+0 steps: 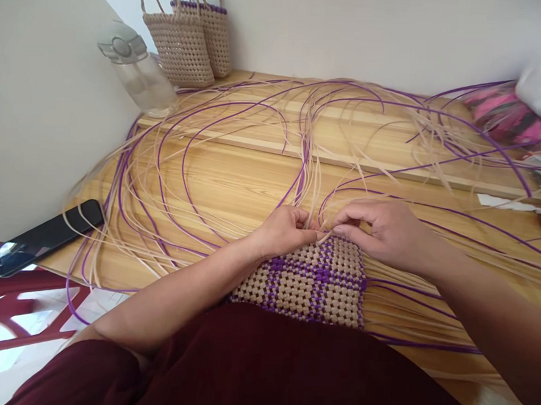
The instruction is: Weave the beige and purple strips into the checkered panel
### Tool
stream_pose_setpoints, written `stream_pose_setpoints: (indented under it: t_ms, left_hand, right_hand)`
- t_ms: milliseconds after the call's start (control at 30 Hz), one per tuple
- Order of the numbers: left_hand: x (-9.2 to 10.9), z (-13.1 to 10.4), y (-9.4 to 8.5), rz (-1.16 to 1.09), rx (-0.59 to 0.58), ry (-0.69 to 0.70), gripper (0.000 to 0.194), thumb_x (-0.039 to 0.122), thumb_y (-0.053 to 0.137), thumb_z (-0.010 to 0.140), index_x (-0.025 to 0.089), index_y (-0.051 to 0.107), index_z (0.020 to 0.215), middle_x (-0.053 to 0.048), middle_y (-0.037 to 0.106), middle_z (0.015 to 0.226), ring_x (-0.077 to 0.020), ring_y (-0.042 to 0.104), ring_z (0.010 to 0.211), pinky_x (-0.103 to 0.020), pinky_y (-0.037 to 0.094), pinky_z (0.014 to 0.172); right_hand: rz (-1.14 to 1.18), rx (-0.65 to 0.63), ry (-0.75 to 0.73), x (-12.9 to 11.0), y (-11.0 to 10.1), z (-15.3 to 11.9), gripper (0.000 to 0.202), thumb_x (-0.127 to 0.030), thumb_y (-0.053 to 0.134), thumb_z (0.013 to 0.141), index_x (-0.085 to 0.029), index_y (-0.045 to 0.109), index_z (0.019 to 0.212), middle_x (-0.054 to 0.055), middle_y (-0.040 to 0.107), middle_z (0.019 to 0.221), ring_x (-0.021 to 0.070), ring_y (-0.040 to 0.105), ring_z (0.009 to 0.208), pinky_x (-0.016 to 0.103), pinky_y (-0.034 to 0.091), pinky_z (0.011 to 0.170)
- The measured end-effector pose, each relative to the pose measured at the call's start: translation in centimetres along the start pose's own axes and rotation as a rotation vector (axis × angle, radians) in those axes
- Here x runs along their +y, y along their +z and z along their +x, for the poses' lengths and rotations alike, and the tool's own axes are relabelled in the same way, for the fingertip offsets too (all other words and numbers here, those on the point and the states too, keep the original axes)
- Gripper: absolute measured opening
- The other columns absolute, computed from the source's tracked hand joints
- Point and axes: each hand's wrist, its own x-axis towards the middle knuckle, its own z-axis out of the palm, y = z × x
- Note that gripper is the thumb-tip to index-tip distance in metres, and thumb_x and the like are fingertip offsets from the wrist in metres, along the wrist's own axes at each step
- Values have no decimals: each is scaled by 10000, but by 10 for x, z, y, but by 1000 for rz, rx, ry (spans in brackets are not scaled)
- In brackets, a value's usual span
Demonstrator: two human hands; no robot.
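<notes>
A half-woven panel (297,286) of beige and purple plastic cord lies on the wooden table against my lap, its checked pattern crossed by purple bands. At its far edge my left hand (289,228) is closed, thumb and fingers pinched on a beige cord. My right hand (378,233) pinches a beige cord (326,235) between thumb and forefinger, just right of the left hand. Long loose beige and purple cords (302,174) fan out from the panel's far side and both its sides. The fingertips partly hide where the cords cross.
Two woven bags (183,47) with cord handles stand at the back left beside a clear water bottle (144,85). A black elongated object (55,235) rests at the left table edge. Pink and white plastic packages (500,112) sit back right. A raised wooden ledge (256,137) runs along the wall.
</notes>
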Motion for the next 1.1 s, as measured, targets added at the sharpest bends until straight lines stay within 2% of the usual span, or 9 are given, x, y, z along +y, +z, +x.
stream_pose_setpoints:
  t_ms: [167, 333, 400, 500, 567, 700, 833, 1000, 1100]
  left_hand:
    - [1, -1, -1, -57, -13, -36, 253, 376, 712, 693, 133, 645, 711, 17, 568, 607, -79, 450, 535, -229, 319, 521]
    - [-2, 4, 0, -17, 31, -75, 338, 419, 806, 590, 142, 668, 727, -3, 628, 638, -100, 514, 546, -236, 356, 523]
    - [-3, 5, 1, -24, 51, -94, 332, 403, 818, 566, 142, 661, 699, -6, 630, 627, -100, 516, 539, -237, 363, 523]
    - [-2, 6, 1, -49, 60, -121, 316, 383, 820, 555, 141, 653, 671, -9, 629, 612, -105, 521, 536, -241, 370, 523]
    - [-1, 6, 2, -70, 58, -136, 296, 354, 821, 555, 141, 653, 671, -7, 628, 606, -102, 518, 534, -238, 369, 522]
    - [2, 4, 3, -122, 56, -148, 239, 275, 810, 559, 141, 633, 649, 12, 608, 575, -82, 487, 514, -223, 354, 513]
    - [1, 4, 4, -155, 63, -136, 227, 268, 798, 576, 138, 626, 648, 20, 600, 568, -71, 473, 508, -216, 348, 515]
    - [-3, 4, 3, -72, 69, -92, 254, 321, 800, 593, 142, 635, 667, 14, 610, 586, -83, 492, 517, -220, 352, 508]
    - [-5, 4, 3, -67, 74, -74, 268, 338, 803, 590, 143, 641, 677, 14, 615, 596, -82, 493, 518, -219, 354, 507]
  right_hand:
    - [59, -86, 23, 9, 6, 14, 165, -277, 568, 877, -225, 725, 869, -17, 714, 792, 115, 625, 699, 245, 415, 663]
    - [28, -125, -15, 12, 7, 22, 182, -293, 571, 880, -209, 720, 819, -20, 691, 711, 116, 595, 624, 256, 406, 612]
    - [-88, -25, -64, 17, 4, 23, 179, -284, 565, 896, -210, 724, 859, 8, 720, 814, 154, 633, 728, 285, 436, 660]
    - [-319, 274, -72, 20, -4, 13, 194, -281, 539, 931, -217, 721, 954, 63, 717, 1049, 218, 643, 925, 345, 464, 769]
    - [-360, 348, -90, 17, -6, -1, 186, -309, 552, 935, -229, 720, 954, 56, 716, 1020, 212, 642, 915, 344, 471, 783]
    - [-358, 181, -165, 11, 7, -22, 204, -330, 540, 947, -215, 708, 952, 40, 710, 931, 181, 642, 838, 318, 475, 740]
    - [-417, 110, -102, 9, 17, -26, 233, -289, 496, 957, -176, 675, 862, 73, 682, 853, 208, 614, 830, 354, 455, 766]
    - [9, -162, 103, -19, 2, -27, 178, -306, 473, 956, -213, 602, 875, 1, 632, 725, 129, 544, 634, 261, 400, 580]
    - [229, -134, 226, -32, 0, -23, 195, -356, 455, 963, -216, 578, 905, -8, 651, 743, 117, 564, 628, 238, 415, 552]
